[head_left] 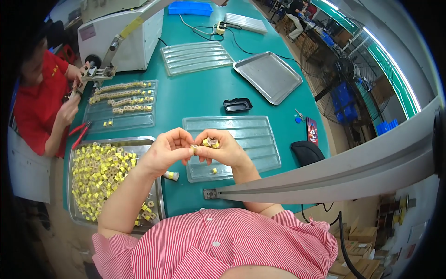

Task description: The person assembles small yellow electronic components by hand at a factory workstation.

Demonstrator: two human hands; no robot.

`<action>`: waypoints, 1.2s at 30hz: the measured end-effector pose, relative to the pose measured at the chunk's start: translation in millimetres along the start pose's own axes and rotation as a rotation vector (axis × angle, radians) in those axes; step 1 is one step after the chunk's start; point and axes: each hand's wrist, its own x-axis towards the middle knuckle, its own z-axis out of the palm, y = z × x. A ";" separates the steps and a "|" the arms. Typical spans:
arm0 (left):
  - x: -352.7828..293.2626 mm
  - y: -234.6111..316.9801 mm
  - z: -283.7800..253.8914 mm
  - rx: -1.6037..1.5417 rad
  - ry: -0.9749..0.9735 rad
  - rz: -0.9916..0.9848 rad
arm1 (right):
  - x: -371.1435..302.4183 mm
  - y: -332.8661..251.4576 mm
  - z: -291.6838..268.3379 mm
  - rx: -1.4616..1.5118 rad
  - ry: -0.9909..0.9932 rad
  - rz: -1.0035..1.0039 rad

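Note:
My left hand and my right hand meet above the table. Their fingertips pinch a small yellow-taped coil, partly covered by the fingers. More yellow-taped coils rest in the curled fingers of my right hand. Beneath my hands lies a clear ridged plastic tray, with one loose coil near its front edge. By my left forearm stands a metal tray heaped with yellow coils. A short whitish cylinder lies between the two trays.
A grey beam crosses from the right. A co-worker in red works at a machine, beside red-handled pliers and a plastic tray of coil rows. Beyond are a black box and a metal tray.

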 end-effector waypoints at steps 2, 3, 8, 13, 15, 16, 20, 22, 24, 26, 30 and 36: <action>-0.3 -0.1 0.2 0.038 0.022 0.013 | 2.0 3.4 1.9 0.002 0.016 0.017; -1.0 -0.7 -1.2 0.077 0.041 0.020 | 3.6 4.8 3.5 0.007 0.037 0.036; 1.6 -3.6 -22.7 0.147 0.074 0.027 | 11.4 15.5 5.0 0.056 0.081 0.097; 11.7 0.6 -101.1 0.427 0.413 0.048 | 19.7 37.4 -18.1 0.406 0.224 0.103; 10.8 -6.1 -150.9 0.582 0.578 -0.003 | 20.2 33.8 -18.2 0.507 0.252 0.125; 7.9 -9.2 -175.6 0.678 0.649 -0.034 | 21.1 32.4 -16.8 0.604 0.288 0.151; 2.9 -24.1 -239.7 1.023 0.850 -0.129 | 23.8 38.7 -15.3 0.739 0.228 0.165; 2.3 -17.1 -229.6 1.327 0.888 -0.137 | 23.2 40.6 -17.4 0.792 0.227 0.157; -0.4 -16.3 -232.9 1.381 0.880 -0.175 | 23.9 38.3 -13.4 0.844 0.213 0.160; -6.9 -11.7 -220.7 1.476 1.005 -0.347 | 24.0 33.7 -8.7 0.907 0.238 0.166; 0.6 2.3 -167.7 1.592 0.990 0.013 | 25.2 34.9 -7.5 1.022 0.186 0.134; 20.9 -0.3 -41.4 1.158 0.391 0.476 | 26.3 33.7 -6.1 1.055 0.160 0.148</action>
